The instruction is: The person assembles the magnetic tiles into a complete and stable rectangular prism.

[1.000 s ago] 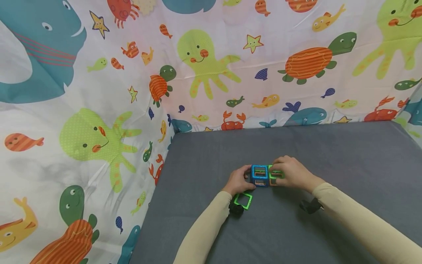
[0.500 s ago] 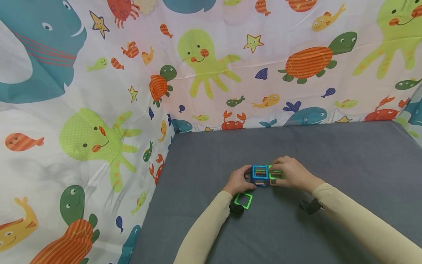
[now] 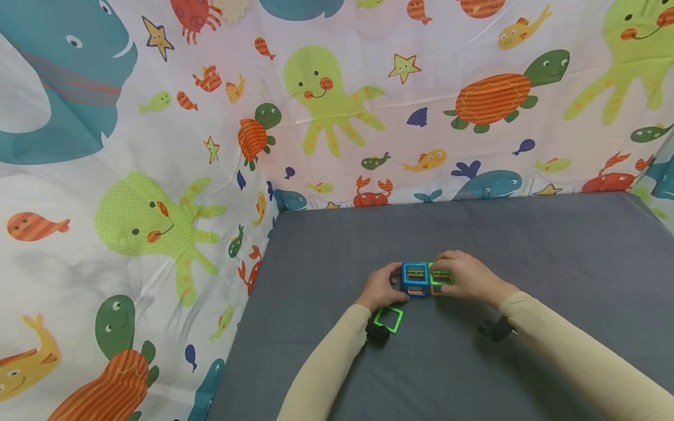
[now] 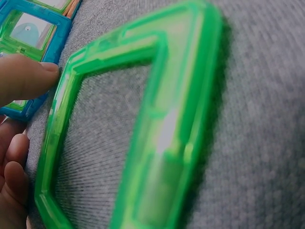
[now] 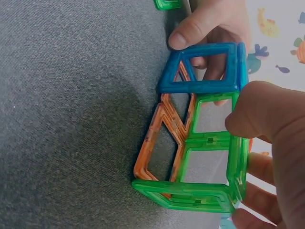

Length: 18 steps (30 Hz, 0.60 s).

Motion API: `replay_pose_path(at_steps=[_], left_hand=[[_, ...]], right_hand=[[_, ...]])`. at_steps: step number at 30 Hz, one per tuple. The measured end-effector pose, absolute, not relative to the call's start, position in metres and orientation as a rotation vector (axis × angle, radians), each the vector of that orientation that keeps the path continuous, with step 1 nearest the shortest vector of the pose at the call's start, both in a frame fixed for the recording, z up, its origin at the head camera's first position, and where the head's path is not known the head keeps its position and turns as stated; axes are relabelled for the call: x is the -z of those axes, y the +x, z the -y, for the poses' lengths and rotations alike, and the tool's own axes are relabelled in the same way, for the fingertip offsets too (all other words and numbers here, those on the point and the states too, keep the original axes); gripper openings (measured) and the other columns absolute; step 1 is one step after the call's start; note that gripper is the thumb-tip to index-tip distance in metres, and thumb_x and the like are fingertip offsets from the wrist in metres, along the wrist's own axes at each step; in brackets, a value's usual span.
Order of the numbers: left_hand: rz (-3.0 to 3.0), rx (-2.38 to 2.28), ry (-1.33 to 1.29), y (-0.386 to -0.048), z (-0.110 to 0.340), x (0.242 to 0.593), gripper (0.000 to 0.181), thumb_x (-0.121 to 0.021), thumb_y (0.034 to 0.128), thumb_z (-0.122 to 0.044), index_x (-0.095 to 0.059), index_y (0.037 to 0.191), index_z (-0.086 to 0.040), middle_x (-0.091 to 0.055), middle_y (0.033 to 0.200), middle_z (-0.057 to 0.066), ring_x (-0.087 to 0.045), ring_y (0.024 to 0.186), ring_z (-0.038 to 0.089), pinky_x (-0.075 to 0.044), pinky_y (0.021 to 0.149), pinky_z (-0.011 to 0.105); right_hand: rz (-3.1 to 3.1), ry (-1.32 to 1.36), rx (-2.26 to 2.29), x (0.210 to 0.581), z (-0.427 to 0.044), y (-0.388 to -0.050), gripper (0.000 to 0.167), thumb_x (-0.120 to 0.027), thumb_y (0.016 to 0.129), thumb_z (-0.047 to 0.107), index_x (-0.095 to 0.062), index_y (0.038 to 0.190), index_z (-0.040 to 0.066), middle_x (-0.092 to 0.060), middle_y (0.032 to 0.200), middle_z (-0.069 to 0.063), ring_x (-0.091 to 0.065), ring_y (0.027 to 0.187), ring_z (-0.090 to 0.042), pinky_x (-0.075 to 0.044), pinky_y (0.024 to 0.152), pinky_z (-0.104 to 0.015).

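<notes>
A small box-like build of magnetic tiles stands on the grey surface, with blue square frames (image 5: 200, 87) at its left end, green frames (image 5: 209, 141) at its right and orange frames (image 5: 152, 138) lying along its base. My left hand (image 3: 380, 289) holds the blue end, thumb at the near side and fingers round the far side. At the green end, my right hand (image 3: 468, 275) grips the frames, thumb on one side and fingers behind. A loose green square tile (image 4: 186, 95) lies flat below my left hand; the left wrist view shows it very close.
The grey cloth surface (image 3: 337, 245) stretches out around the build. Behind and to the left hangs a white curtain (image 3: 347, 70) printed with sea animals. Black wrist-worn devices, one at the left wrist (image 3: 378, 334) and one at the right wrist (image 3: 495, 329), sit low near the cloth.
</notes>
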<state>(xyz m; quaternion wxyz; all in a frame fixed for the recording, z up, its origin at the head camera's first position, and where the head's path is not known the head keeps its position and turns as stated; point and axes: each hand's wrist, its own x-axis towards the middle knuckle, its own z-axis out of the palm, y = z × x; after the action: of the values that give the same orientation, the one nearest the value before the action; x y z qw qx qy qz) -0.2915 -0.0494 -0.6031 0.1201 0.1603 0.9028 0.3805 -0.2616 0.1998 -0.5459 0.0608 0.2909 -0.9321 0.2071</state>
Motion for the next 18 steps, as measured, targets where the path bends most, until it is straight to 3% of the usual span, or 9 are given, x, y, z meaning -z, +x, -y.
replay_pose_path(at_steps=[18], left_hand=[[-2.63, -1.098, 0.46, -0.2928, 0.049, 0.603, 0.079, -0.09, 0.0756, -0.02, -0.055, 0.147, -0.021, -0.068, 0.13, 0.0, -0.061, 0.099, 0.009, -0.051, 0.084, 0.025]], right_hand=[[2.88, 0.842, -0.706, 0.5426, -0.2022, -0.2628, 0.04, -0.085, 0.077, 0.02, -0.075, 0.114, 0.009, -0.068, 0.117, -0.014, -0.064, 0.107, -0.032, -0.056, 0.09, -0.053]])
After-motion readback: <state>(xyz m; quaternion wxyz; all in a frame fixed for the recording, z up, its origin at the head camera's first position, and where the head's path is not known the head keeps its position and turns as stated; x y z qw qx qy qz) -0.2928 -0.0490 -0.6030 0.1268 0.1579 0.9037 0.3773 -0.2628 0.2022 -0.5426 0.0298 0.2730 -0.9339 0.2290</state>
